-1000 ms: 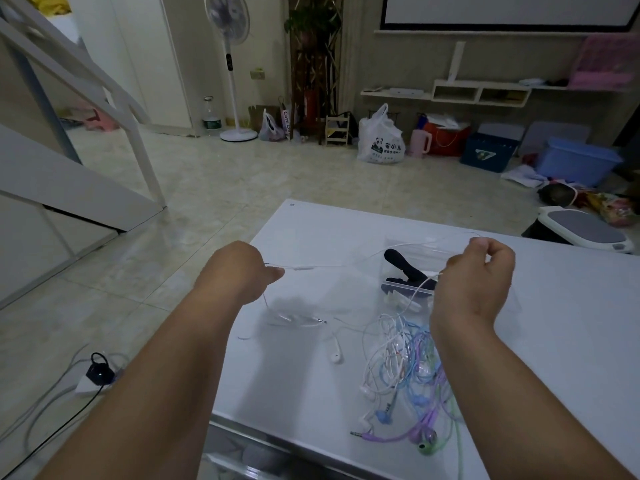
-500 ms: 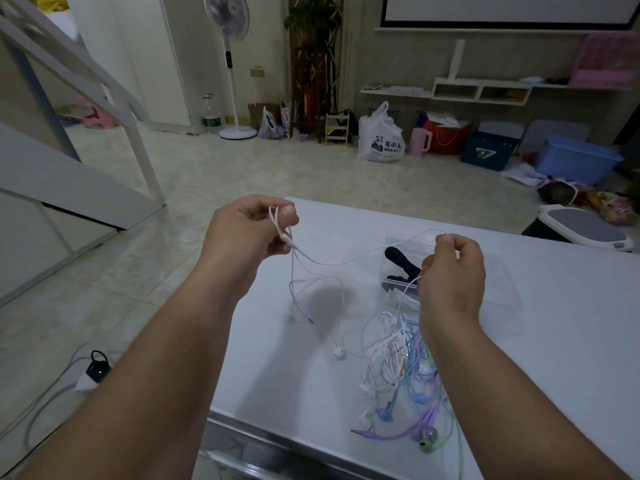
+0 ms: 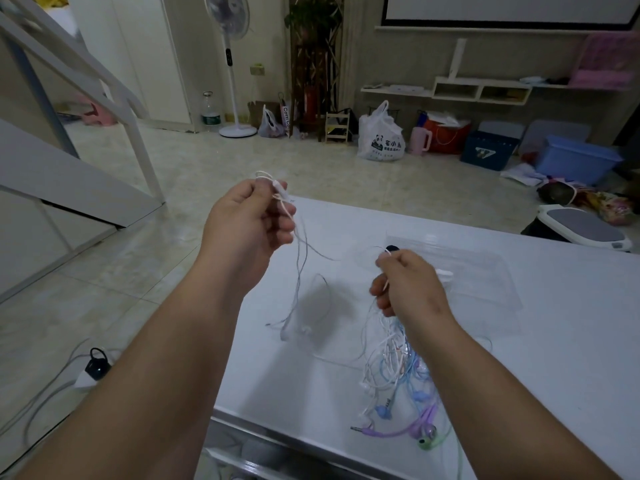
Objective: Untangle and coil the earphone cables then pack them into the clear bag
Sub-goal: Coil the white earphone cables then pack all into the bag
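You're pinching the white earphone cable [image 3: 301, 258] in your left hand [image 3: 247, 225] mid-frame, and your right hand [image 3: 410, 289] is gripping it too. The clear bag [image 3: 502, 282] is lying flat right of centre, holding something black [image 3: 392, 248], and the tangled pile [image 3: 398, 372] is sitting just below.

A white table [image 3: 554, 375] fills the lower right. Near its front edge lies a tangle [image 3: 398, 372] of white, blue, purple and green earphone cables, with a purple plug [image 3: 363, 429] and a green earbud [image 3: 426, 444] closest to the edge. Just left of it, loops of a white cable [image 3: 294, 327] rest on the top. Behind the tangle lies a flat clear bag [image 3: 485, 271], with a black object [image 3: 392, 248] at its left end.
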`<state>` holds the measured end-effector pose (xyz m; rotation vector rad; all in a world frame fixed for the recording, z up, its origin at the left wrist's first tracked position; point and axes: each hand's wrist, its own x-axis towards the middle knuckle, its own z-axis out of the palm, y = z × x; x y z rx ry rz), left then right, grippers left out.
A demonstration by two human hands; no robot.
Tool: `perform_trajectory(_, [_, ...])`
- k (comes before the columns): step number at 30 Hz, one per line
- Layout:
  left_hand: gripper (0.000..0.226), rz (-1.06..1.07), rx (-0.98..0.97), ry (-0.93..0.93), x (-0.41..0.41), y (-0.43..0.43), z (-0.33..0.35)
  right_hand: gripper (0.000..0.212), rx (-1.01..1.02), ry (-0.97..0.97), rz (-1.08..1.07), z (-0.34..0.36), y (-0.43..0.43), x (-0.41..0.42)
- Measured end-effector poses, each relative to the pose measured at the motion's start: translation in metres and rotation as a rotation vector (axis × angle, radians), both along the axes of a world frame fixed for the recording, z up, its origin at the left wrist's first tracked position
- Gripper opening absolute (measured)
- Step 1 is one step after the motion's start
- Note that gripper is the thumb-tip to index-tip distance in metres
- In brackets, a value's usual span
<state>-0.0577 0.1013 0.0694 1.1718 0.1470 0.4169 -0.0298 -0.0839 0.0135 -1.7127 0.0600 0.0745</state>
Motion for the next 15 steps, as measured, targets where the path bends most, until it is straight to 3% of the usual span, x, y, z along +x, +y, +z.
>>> perform_trajectory(4, [0.022, -0.113, -0.083, -0.066, -0.004, -0.001, 0.004, 0.02, -0.093, 0.058, 0.178, -0.007, 0.008, -0.006])
perform_trajectory(9, [0.026, -0.184, -0.113, -0.158, -0.008, -0.001, 0.008, 0.011, -0.134, 0.056, 0.237, -0.013, 0.012, -0.005])
perform_trajectory(15, [0.025, -0.243, -0.077, -0.177, -0.01, -0.006, 0.01, 0.05, -0.209, 0.011, 0.35, -0.019, 0.018, -0.012])
